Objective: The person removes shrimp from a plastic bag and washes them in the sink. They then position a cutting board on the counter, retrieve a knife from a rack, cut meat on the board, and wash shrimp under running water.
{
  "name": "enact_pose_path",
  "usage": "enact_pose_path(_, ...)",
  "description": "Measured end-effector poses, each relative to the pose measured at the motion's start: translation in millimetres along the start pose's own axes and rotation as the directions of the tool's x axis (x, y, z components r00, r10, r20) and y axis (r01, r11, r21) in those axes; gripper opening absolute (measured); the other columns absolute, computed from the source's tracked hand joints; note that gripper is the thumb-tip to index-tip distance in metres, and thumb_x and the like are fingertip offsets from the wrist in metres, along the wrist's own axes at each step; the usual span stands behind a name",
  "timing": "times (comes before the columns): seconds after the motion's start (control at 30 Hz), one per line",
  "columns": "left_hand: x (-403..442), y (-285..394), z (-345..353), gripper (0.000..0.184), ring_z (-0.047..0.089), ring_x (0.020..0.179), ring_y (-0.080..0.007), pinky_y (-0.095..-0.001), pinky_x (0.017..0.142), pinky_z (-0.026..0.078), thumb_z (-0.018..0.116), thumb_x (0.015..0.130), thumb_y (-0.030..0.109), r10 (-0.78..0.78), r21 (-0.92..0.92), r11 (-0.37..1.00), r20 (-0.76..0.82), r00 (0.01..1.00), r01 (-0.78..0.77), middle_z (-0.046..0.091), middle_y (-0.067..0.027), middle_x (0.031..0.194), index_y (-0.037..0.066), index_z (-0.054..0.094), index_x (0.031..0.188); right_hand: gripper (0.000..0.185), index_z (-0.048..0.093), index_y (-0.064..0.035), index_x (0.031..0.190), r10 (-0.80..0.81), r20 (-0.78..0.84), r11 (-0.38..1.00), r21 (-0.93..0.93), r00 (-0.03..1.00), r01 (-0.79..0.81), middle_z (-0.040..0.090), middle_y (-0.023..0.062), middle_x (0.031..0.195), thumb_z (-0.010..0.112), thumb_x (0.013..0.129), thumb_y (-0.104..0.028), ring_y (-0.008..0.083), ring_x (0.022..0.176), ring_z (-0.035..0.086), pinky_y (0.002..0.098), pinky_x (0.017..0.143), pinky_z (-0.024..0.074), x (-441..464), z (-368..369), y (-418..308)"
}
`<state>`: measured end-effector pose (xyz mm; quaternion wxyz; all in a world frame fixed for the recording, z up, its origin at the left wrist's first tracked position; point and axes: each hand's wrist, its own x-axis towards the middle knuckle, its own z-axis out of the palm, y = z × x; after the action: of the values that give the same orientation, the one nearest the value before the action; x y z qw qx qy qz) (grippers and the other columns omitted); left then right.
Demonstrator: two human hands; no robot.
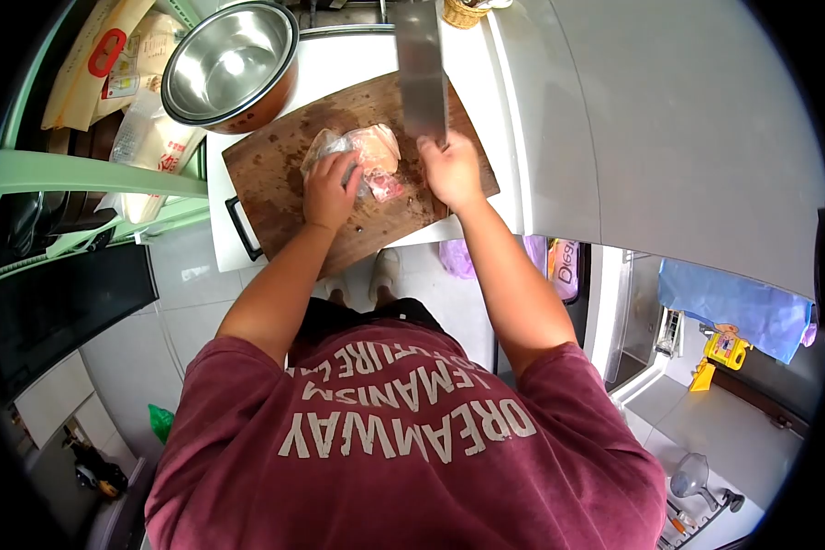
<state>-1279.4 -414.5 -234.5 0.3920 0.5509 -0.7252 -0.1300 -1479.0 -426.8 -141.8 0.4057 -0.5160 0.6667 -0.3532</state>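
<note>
My right hand is closed round the handle of a cleaver, whose broad steel blade points away from me above the board's right side. On the wooden cutting board lies a piece of raw meat, pale and fatty on top with a redder chunk at its near end. My left hand presses curled fingers on the meat's left side, where something clear like plastic film or ice shows. The blade is apart from the meat. Wet patches darken the board.
A steel-lined pot stands behind the board on the white counter. Bags fill a green shelf at left. A wicker basket sits at the back. A grey panel borders the right side.
</note>
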Motion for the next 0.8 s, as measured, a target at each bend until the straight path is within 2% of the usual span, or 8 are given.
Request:
enact_pose_path(0.07,0,0,-1,0.025,0.057,0.094,-0.0298,-0.0405,0.083,0.045,0.067,0.081,0.02,-0.003,0.005,1.0,0.01,1.0,0.003,0.061,-0.0078,0.1,0.015,0.064,0.106,0.015,0.064,0.0003,0.095,-0.131,-0.159,0.983,0.103,0.978,0.149,0.065,0.0135,0.071,0.058,0.087,-0.011,0.02,0.052,0.057,0.0326,0.055,0.0465,-10,-8,-50)
enact_pose_path(0.2,0,1,-1,0.026,0.057,0.094,-0.0299,-0.0407,0.084,0.045,0.067,0.082,0.02,-0.006,0.024,1.0,0.021,1.0,0.006,0.061,-0.0076,0.1,0.015,0.064,0.107,0.016,0.063,0.0008,0.096,-0.499,-0.317,0.86,-0.07,0.806,0.505,0.067,0.0189,0.08,0.059,0.086,-0.01,0.029,0.071,0.068,0.0362,0.064,0.0516,-23,-3,-64)
enact_pose_path(0.27,-1,1,-1,0.026,0.056,0.095,-0.0297,-0.0409,0.084,0.045,0.067,0.082,0.021,-0.017,0.036,0.999,0.025,1.0,0.016,0.061,-0.0073,0.101,0.015,0.064,0.107,0.022,0.064,0.0027,0.097,-0.172,0.035,0.884,-0.435,0.985,0.17,0.067,0.0228,0.085,0.057,0.083,-0.013,0.036,0.08,0.067,0.0428,0.072,0.0522,-16,15,-14)
enact_pose_path(0.37,-1,0,-1,0.025,0.057,0.096,-0.0303,-0.04,0.083,0.046,0.066,0.083,0.018,0.016,0.043,0.999,0.015,1.0,-0.016,0.062,-0.0089,0.103,0.013,0.064,0.108,0.027,0.065,0.0021,0.097,0.215,0.177,0.769,-0.637,0.961,-0.055,0.065,0.027,0.088,0.056,0.08,-0.017,0.0409,0.087,0.064,0.0461,0.078,0.0511,-5,21,1)
enact_pose_path(0.47,-2,-2,1,0.025,0.057,0.097,-0.0304,-0.0407,0.084,0.045,0.065,0.084,0.018,-0.006,0.041,0.999,0.039,0.999,0.004,0.062,-0.0089,0.103,0.013,0.064,0.109,0.028,0.066,0.0034,0.095,0.229,0.184,0.773,-0.632,0.956,-0.063,0.063,0.0306,0.09,0.057,0.08,-0.019,0.0427,0.091,0.062,0.0443,0.082,0.0506,-3,18,-4)
enact_pose_path(0.5,-3,-2,2,0.025,0.057,0.097,-0.0295,-0.0407,0.084,0.045,0.065,0.084,0.019,-0.006,0.04,0.999,0.027,1.0,0.005,0.061,-0.0079,0.103,0.014,0.064,0.109,0.027,0.064,0.0068,0.087,0.172,0.167,0.775,-0.631,0.971,-0.029,0.065,0.0278,0.083,0.057,0.081,-0.019,0.0393,0.076,0.066,0.0447,0.068,0.0531,5,21,20)
enact_pose_path(0.63,-1,-3,3,0.025,0.056,0.098,-0.0279,-0.0409,0.085,0.043,0.064,0.084,0.022,-0.003,0.045,0.999,0.021,1.0,0.002,0.06,-0.0058,0.102,0.016,0.063,0.109,0.016,0.058,0.0008,0.074,0.488,0.445,0.84,-0.006,0.751,-0.543,0.05,0.0071,0.056,0.059,0.084,-0.012,0.0149,0.041,0.047,0.0321,0.039,0.0405,25,-15,28)
enact_pose_path(0.8,-4,-3,4,0.026,0.056,0.098,-0.0283,-0.0412,0.085,0.043,0.064,0.085,0.023,-0.014,0.046,0.999,0.015,1.0,0.013,0.06,-0.0058,0.102,0.017,0.064,0.109,0.017,0.062,0.0035,0.09,0.163,0.251,0.981,-0.147,0.954,-0.129,0.058,0.0126,0.061,0.058,0.086,-0.013,0.0194,0.045,0.053,0.0352,0.046,0.0455,4,-15,-8)
